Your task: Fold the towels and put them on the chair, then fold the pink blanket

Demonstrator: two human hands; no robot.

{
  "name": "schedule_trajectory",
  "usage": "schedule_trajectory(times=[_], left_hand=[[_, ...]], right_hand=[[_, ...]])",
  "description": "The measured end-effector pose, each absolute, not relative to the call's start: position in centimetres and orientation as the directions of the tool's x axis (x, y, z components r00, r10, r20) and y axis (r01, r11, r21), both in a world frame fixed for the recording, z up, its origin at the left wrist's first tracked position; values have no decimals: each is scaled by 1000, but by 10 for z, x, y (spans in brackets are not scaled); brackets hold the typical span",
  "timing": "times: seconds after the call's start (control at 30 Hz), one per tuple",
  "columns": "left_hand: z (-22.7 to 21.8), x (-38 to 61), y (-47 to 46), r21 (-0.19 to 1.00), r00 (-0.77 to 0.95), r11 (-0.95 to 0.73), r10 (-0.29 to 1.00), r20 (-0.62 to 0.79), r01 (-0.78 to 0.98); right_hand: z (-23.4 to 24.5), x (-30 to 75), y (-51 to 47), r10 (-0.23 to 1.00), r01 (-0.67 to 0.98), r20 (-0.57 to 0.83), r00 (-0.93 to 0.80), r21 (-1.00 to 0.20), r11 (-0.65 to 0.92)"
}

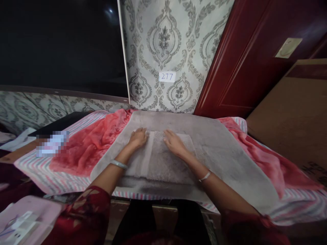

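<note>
A folded grey towel [170, 166] with a paler band lies on a larger grey mat [224, 166]. My left hand [139, 137] rests at the towel's far left corner, fingers pointing away from me. Just right of the band, my right hand [174, 142] lies on the towel near its far edge, fingers stretched out. Neither hand appears to grip anything. Parts of the towel's far edge are hidden under my fingers.
Red plush cloth [89, 146] and a striped cloth [33, 166] spread under the mat. A cardboard box [291, 126] stands at right, a pink container [48, 211] at lower left. Behind are a dark screen [61, 44] and a patterned wall [163, 44].
</note>
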State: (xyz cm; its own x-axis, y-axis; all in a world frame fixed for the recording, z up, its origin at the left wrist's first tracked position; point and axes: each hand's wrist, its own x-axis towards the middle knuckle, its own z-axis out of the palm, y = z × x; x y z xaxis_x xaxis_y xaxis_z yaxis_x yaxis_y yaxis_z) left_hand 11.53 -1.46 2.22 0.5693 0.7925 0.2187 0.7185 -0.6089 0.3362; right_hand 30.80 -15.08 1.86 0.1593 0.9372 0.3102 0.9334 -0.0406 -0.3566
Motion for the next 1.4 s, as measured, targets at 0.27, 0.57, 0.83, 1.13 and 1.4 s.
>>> schedule_trajectory(times=[0.27, 0.57, 0.83, 1.13, 1.4], left_hand=[[-10, 122, -33, 133, 611, -629, 777, 152, 766], [-4, 123, -32, 120, 612, -628, 777, 145, 769], [-5, 125, -31, 129, 623, -640, 768, 147, 758], [-6, 126, -31, 157, 627, -651, 758, 178, 743], [-6, 127, -31, 160, 635, -663, 748, 193, 731]], right_hand=[[-5, 258, -109, 980, 970, 124, 153, -207, -125], [-8, 327, -133, 894, 890, 64, 444, -149, -431], [-9, 359, -186, 821, 799, -26, 571, -213, -562], [6, 293, -194, 869, 863, 94, 485, -215, -458], [-14, 212, -204, 951, 938, 94, 294, -222, -267]])
